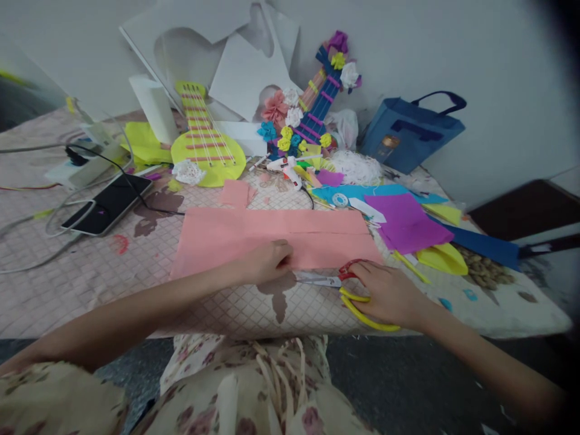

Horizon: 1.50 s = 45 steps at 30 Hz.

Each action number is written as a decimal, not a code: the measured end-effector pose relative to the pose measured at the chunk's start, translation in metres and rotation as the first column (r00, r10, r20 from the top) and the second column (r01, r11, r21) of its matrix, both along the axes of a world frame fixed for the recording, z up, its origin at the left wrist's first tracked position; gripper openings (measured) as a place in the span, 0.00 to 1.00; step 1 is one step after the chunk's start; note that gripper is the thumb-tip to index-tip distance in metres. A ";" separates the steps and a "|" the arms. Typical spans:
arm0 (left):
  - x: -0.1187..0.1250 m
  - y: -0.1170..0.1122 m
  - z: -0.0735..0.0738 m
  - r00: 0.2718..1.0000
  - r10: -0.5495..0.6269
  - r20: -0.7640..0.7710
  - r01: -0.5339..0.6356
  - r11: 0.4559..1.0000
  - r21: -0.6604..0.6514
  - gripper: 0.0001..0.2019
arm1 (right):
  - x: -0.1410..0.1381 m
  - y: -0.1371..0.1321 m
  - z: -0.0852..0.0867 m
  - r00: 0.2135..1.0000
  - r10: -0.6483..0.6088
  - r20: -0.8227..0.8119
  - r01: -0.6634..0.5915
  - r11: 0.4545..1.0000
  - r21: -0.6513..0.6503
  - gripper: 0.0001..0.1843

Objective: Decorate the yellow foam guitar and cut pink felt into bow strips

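Note:
A large pink felt sheet (272, 238) lies flat on the patterned table (90, 278). My left hand (265, 261) pinches the sheet's near edge with its fingers closed. My right hand (389, 293) grips yellow-and-red-handled scissors (338, 283), whose blades point left along the sheet's near edge toward my left hand.
Purple (405, 220), blue (480, 241) and yellow felt pieces (441, 257) lie at right. Behind are a yellow paper guitar (206, 142), a blue flowered guitar (317, 103), a glue gun (285, 166), a blue bag (410, 130), white foam boards, and a phone (109, 202) with cables at left.

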State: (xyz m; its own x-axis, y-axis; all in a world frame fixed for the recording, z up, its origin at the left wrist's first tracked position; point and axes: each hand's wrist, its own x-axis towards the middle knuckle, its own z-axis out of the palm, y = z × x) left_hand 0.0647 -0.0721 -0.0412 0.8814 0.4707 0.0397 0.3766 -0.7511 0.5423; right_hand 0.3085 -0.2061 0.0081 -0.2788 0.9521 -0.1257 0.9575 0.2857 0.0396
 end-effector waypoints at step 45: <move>-0.045 0.053 0.001 0.893 -0.445 0.073 0.440 0.895 0.069 0.29 | -0.039 0.034 -0.016 0.995 0.095 -0.037 -0.094 0.996 0.009 0.15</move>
State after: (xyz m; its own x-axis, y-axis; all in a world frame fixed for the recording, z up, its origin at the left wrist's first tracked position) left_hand 0.0198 -0.0192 -0.0406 0.9902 0.0279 0.1366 -0.0469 -0.8560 0.5149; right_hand 0.2695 -0.1719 -0.0078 -0.3719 0.9222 -0.1065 0.9271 0.3747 0.0069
